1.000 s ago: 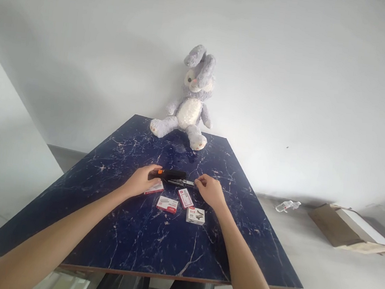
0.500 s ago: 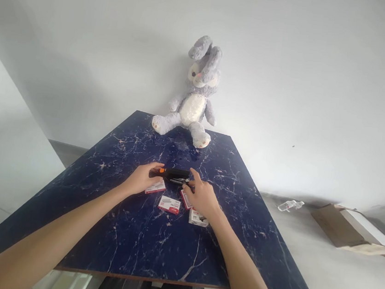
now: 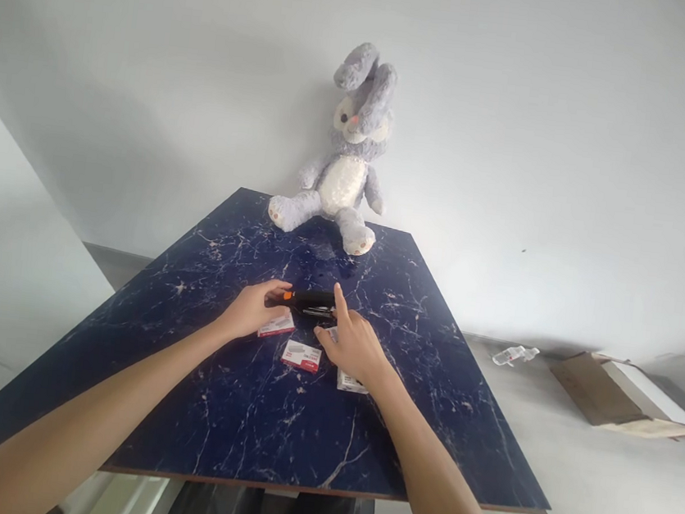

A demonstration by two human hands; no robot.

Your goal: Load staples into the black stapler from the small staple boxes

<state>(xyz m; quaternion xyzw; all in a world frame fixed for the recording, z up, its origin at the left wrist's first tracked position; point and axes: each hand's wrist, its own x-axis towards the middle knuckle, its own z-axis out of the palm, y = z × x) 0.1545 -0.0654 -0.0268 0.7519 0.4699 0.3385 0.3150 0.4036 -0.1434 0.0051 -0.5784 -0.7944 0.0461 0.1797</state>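
A black stapler [image 3: 313, 299] with an orange part lies sideways above several small boxes. My left hand [image 3: 252, 308] grips its left end between thumb and fingers. My right hand [image 3: 356, 343] is at the stapler's right end, index finger stretched out against it and thumb spread away below. A red and white box [image 3: 301, 356] lies flat in front of the stapler. Another red and white box [image 3: 277, 324] is partly under my left hand. A white box [image 3: 351, 384] is mostly covered by my right hand, which also hides most of a further box.
A grey plush rabbit [image 3: 343, 183] sits at the far edge of the dark blue marbled table [image 3: 217, 432], against the wall. On the floor to the right are a clear plastic bottle [image 3: 515, 356] and an open cardboard box [image 3: 581, 387].
My right thumb has moved off the stapler's end and the index finger has straightened. The right hand now covers more of the boxes. My left hand keeps its hold.
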